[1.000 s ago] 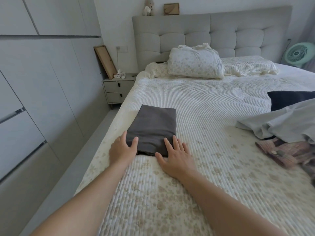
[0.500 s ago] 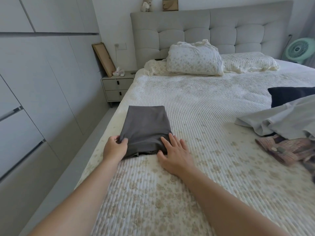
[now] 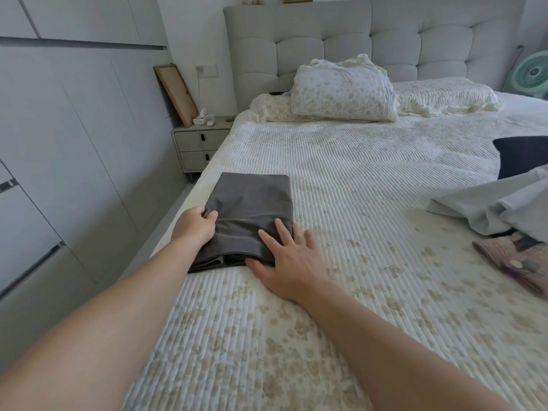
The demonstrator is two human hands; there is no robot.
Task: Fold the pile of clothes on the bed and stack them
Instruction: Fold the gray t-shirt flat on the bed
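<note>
Left hand (image 3: 196,226) of mine has its fingers curled onto the left edge of the folded grey garment (image 3: 248,215), pinching the cloth there. Just to the right of it, my right hand (image 3: 287,256) lies flat with fingers straight, their tips on the garment's near right corner and the palm on the bedspread (image 3: 370,203). The garment's long axis runs away from both hands toward the headboard, so I judge either could slide it. Well off to the right of my right hand wait the unfolded pale garment (image 3: 501,209) and plaid one (image 3: 513,262).
</note>
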